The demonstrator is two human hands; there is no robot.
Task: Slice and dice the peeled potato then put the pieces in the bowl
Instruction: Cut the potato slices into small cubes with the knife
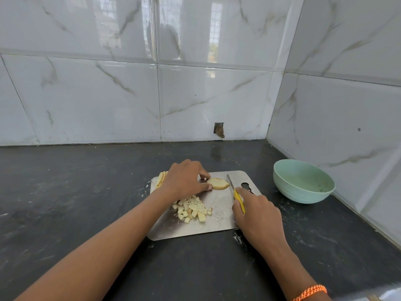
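A steel cutting board (217, 224) lies on the dark counter. My left hand (184, 179) pinches a flat potato slice (219, 183) near the board's far edge, thumb and forefinger on its left end. More slices (161, 178) are stacked behind that hand at the board's far left corner. A pile of diced potato cubes (193, 209) sits mid-board. My right hand (253, 211) grips a yellow-handled knife (235, 193), its blade pointing away just right of the slice. A pale green bowl (303, 181) stands to the right, off the board, holding no pieces.
White marble-look tiled walls meet in a corner behind and to the right of the bowl. A small hole (219, 129) is in the back wall at counter level. The dark counter (76, 192) stretches left and toward me. An orange band (310, 292) is on my right wrist.
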